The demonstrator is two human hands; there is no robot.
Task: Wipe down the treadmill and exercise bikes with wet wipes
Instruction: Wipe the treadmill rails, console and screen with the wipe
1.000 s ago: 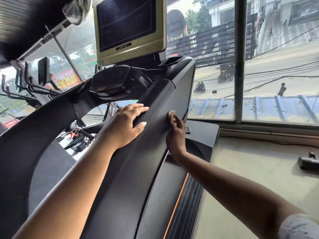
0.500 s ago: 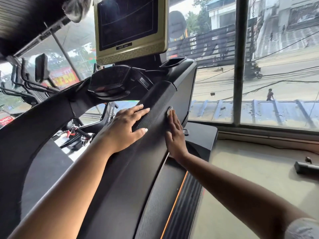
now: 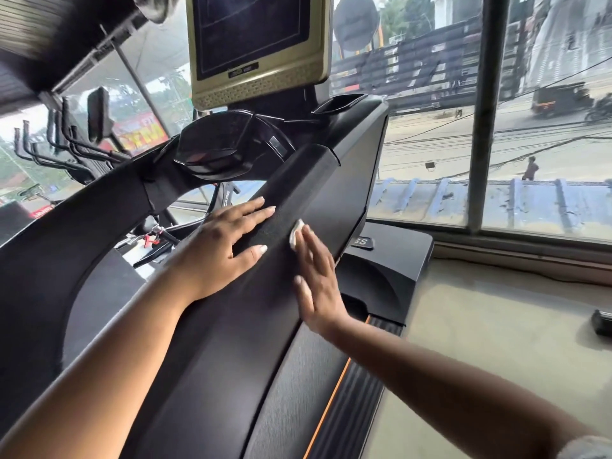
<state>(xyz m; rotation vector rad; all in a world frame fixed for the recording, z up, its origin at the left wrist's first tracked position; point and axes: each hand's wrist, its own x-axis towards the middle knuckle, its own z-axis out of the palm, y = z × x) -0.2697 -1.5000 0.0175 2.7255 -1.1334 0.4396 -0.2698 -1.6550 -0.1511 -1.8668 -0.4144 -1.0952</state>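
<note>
At the far left, handlebars of other machines stand by the glass, with a red sign blurred behind them. The treadmill fills the middle of the view: its black left arm curves up to a glossy black console, and above that sits a dark screen in a gold frame. The left hand lies flat on the treadmill's right handrail, a black padded bar that slopes up toward the console; its fingers are straight and a little spread, the thumb set apart lower down on the padding, holding nothing. Just right of it, the wet wipe shows as a small white wad on the outer side of the same handrail, mostly covered, with only its edge peeking out by the fingertips. The right hand presses it there with straight fingers held close together, the palm flat against the rail's side and the thumb lying along the edge. Below the forearm run the belt and an orange stripe along the side rail. Further right is the black motor cover at the treadmill's front, then the bare concrete floor and a small dark object at the frame edge that cannot be made out. Behind, a window post divides the glass, and outside a person walks on the road near a dark vehicle.
</note>
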